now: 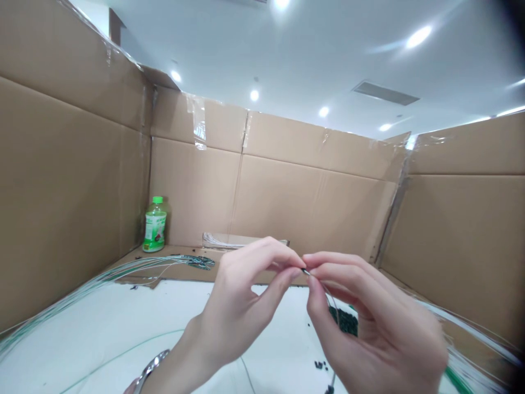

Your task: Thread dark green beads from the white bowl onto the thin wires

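My left hand (240, 312) and my right hand (373, 323) meet in front of me, fingertips nearly touching. Between them, a thin metal wire (305, 271) with a small dark tip is pinched by the thumb and forefinger of my left hand. The fingers of my right hand close on the same spot, and the wire curves down past them. Below my right palm lies a heap of small dark green beads (344, 322), partly hidden by that hand. A few loose beads (322, 365) lie nearer to me.
Long loops of beaded wire (123, 272) sweep across the left side, with more (471, 339) at the right. A white work surface (102, 328) is walled by taped cardboard panels (311, 208). A green-capped bottle (155, 225) stands in the far corner, and a wire bundle (221, 241) lies at the back.
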